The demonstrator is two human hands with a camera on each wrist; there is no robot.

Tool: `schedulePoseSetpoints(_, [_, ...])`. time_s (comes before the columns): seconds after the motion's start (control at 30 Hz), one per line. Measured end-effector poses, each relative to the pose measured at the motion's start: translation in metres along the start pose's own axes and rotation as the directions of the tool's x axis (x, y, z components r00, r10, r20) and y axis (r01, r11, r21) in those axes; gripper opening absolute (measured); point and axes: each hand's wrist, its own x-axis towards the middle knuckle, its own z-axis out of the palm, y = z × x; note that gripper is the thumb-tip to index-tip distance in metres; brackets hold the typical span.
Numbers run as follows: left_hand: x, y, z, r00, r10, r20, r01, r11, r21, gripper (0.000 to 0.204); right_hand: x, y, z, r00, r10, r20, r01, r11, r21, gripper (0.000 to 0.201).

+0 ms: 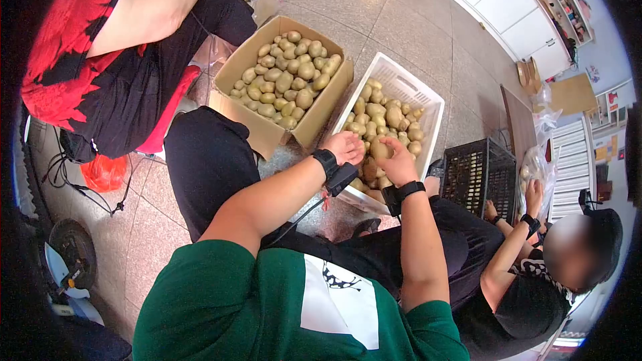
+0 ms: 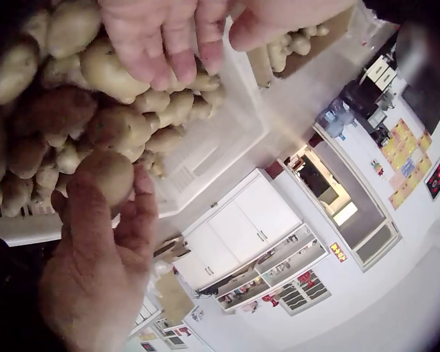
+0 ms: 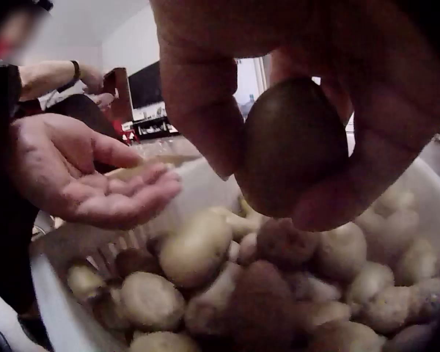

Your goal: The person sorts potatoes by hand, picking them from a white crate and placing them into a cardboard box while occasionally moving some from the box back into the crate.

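My right hand point(image 1: 402, 164) pinches a potato point(image 3: 293, 150) between thumb and fingers, over the near part of a white plastic crate point(image 1: 399, 79). Many loose potatoes point(image 3: 198, 249) fill that crate. Beside it, at the crate's left side, my left hand point(image 1: 346, 148) is held palm up with its fingers loosely extended and nothing in it. The left wrist view shows the left fingers point(image 2: 161, 44) at the top, over the potatoes, and the right hand with its potato lower down.
A cardboard box point(image 1: 323, 117) of potatoes stands left of the crate. To the right are a black crate point(image 1: 476, 177) and a person in a black cap point(image 1: 605, 241) handling a plastic bag point(image 1: 533, 168). Another person in red and black point(image 1: 73, 47) sits at the left.
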Motion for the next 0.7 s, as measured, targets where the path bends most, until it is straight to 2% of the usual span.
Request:
schedulePoseSetpoints(0.03, [-0.004,-0.002,0.003,0.999,-0.05,0.017,0.049,0.997,0.066,0.019,0.0,-0.002,0.002,0.998,-0.064,0.028,0.061,0.994,0.094,0.042])
schedulePoseSetpoints(0.07, [-0.007,-0.004,0.005,0.999,-0.048,0.016,0.047,0.997,0.066,0.019,-0.001,-0.005,0.004,0.997,-0.066,0.029,0.063,0.993,0.095,0.042])
schedulePoseSetpoints(0.13, [-0.015,-0.008,0.011,0.994,-0.092,0.064,0.086,0.991,0.102,0.022,-0.004,-0.013,0.006,0.993,-0.11,-0.033,0.113,0.98,0.166,0.04])
schedulePoseSetpoints(0.27, [-0.019,-0.009,0.018,0.987,-0.15,0.059,0.143,0.985,0.1,0.024,-0.015,-0.043,0.002,0.995,-0.103,-0.014,0.103,0.962,0.253,0.033])
schedulePoseSetpoints(0.33, [-0.013,-0.007,0.013,0.955,-0.162,0.247,0.152,0.987,0.061,0.025,-0.016,-0.053,-0.002,0.988,0.039,0.15,-0.076,0.967,0.243,0.028])
schedulePoseSetpoints(0.37, [-0.019,-0.005,0.016,0.955,-0.162,0.247,0.151,0.987,0.061,0.025,-0.015,-0.051,-0.001,0.988,0.039,0.15,-0.075,0.967,0.243,0.028])
schedulePoseSetpoints(0.43, [-0.029,0.0,0.023,0.996,-0.038,0.084,0.035,0.999,0.037,0.023,-0.013,-0.043,0.001,0.996,-0.016,0.089,-0.011,0.957,0.291,0.024])
schedulePoseSetpoints(0.57, [-0.031,0.02,0.027,0.993,-0.046,0.109,0.051,0.998,-0.039,0.022,-0.014,-0.042,-0.002,0.999,0.009,0.04,-0.018,0.97,0.241,0.022])
schedulePoseSetpoints(0.63, [-0.029,0.029,0.026,0.989,0.04,0.142,-0.031,0.997,-0.069,0.028,-0.015,-0.041,-0.003,0.999,0.01,0.037,-0.018,0.975,0.221,0.023])
schedulePoseSetpoints(0.7, [-0.028,0.04,0.023,0.993,0.064,0.094,-0.056,0.994,-0.094,0.028,-0.015,-0.038,-0.005,0.999,0.01,0.039,-0.016,0.987,0.16,0.023])
